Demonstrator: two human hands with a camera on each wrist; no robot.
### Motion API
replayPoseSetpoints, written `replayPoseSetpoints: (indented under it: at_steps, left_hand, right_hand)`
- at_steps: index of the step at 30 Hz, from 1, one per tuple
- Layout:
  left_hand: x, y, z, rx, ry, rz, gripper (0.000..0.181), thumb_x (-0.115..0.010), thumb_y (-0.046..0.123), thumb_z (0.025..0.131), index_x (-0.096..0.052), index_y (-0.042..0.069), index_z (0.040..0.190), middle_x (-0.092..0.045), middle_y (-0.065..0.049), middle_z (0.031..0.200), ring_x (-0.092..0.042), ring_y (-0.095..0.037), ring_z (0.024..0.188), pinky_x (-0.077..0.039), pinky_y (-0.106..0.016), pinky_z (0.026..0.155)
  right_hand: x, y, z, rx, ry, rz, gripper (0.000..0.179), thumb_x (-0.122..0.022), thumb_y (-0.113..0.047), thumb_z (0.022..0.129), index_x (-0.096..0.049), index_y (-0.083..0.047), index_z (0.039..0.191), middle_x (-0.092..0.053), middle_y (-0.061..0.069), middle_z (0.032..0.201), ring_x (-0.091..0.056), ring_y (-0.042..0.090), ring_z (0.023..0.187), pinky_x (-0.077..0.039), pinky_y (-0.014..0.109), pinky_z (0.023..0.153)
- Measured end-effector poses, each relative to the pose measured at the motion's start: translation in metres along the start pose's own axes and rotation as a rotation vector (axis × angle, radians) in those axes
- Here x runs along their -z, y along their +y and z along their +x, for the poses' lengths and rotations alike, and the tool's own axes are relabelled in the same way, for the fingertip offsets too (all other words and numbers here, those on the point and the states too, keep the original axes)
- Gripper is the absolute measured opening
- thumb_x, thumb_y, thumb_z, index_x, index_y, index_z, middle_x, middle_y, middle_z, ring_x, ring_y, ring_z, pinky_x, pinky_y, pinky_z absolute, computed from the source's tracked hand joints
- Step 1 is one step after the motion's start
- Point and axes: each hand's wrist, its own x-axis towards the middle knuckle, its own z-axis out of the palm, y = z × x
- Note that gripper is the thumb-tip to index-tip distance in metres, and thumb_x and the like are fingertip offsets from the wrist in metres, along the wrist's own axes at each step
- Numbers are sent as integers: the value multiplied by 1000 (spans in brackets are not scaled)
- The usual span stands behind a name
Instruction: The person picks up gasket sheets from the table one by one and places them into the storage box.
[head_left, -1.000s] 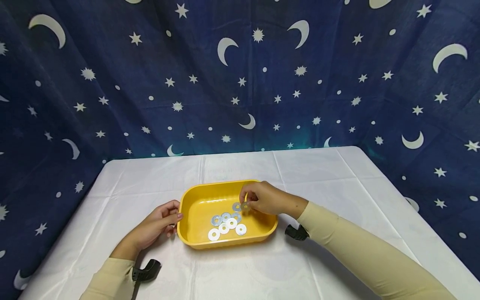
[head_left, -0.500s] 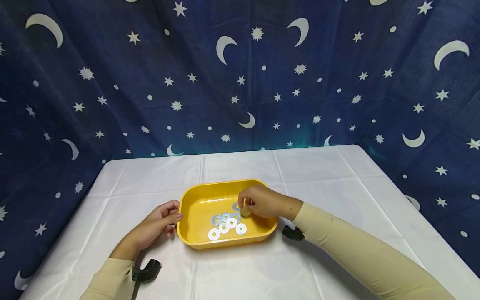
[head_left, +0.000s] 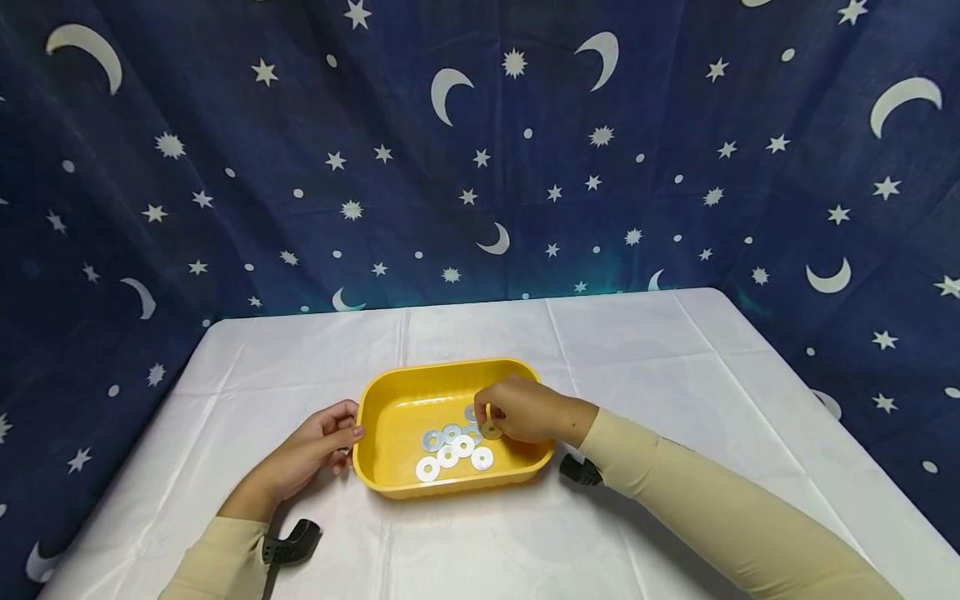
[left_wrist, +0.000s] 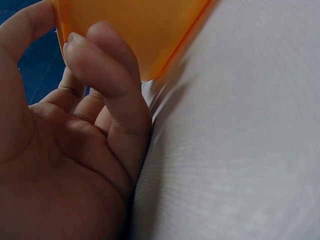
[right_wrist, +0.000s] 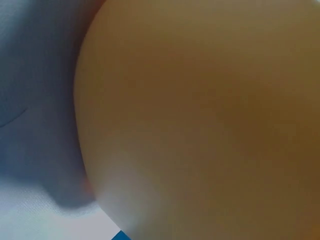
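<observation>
A yellow plastic tray [head_left: 396,482] stands on the table, with several flat metal washers [head_left: 428,469] lying loose on its floor. My left hand [head_left: 311,446] grips the tray's left end, thumb at the rim and curled fingers against the outer wall. In the left wrist view those fingers [left_wrist: 102,70] bend at the orange-looking tray wall [left_wrist: 135,35]. My right hand [head_left: 525,408] reaches over the right end and pinches a washer [head_left: 491,430] low inside the tray. Its palm hides the tray's right corner. The tray wall [right_wrist: 200,125] fills most of the right wrist view, and no fingers show there.
A white cloth [head_left: 465,550] covers the table under the tray. Behind and at both sides hangs a dark blue curtain [head_left: 405,225] with moons and stars. Black straps with camera mounts [head_left: 292,543] sit on both wrists.
My right hand has shifted slightly toward the front of the tray, and the pinched washer has come nearer with it. My left hand and the other washers have stayed in place.
</observation>
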Motion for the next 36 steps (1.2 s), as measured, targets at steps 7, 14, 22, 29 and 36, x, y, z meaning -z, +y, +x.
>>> replayPoseSetpoints:
  at_steps: [7,14,22,29,36]
  left_hand:
    - [1,1,0,-6,-8,0,28,-53,15,103,-42,-6,118,-55,0,88,-54,-9,65,-48,-19,55]
    - [0,1,1,0,-3,-7,28,-53,16,103,-43,-5,118,-54,-1,87,-54,-10,65,-48,-20,55]
    - [-1,0,3,10,-5,-2,27,-53,16,102,-43,-4,118,-54,0,87,-54,-9,64,-47,-19,54]
    - [2,-1,4,6,-13,-17,26,-48,20,105,-43,-3,116,-55,3,82,-55,-9,64,-50,-20,54]
    - [-3,21,-4,23,289,283,44,-38,40,108,-43,3,131,-60,-11,107,-64,-22,91,-58,-36,75]
  right_hand:
    - [-3,-2,-2,-2,23,-76,18,-66,4,89,-68,-14,92,-64,-1,78,-53,14,72,-47,24,70]
    - [-6,-3,-3,-2,56,-131,14,-66,1,90,-68,-13,92,-67,-3,82,-55,12,74,-49,23,72]
    - [-7,-2,-8,5,86,-130,7,-70,-13,93,-70,-13,100,-69,-1,92,-54,11,76,-50,23,75]
    - [-3,1,-24,4,286,-67,18,-64,-17,95,-69,-15,112,-69,-1,108,-60,16,103,-54,36,94]
    - [7,18,-59,-73,443,-76,37,-63,-30,98,-63,-21,134,-57,2,142,-50,23,130,-44,49,110]
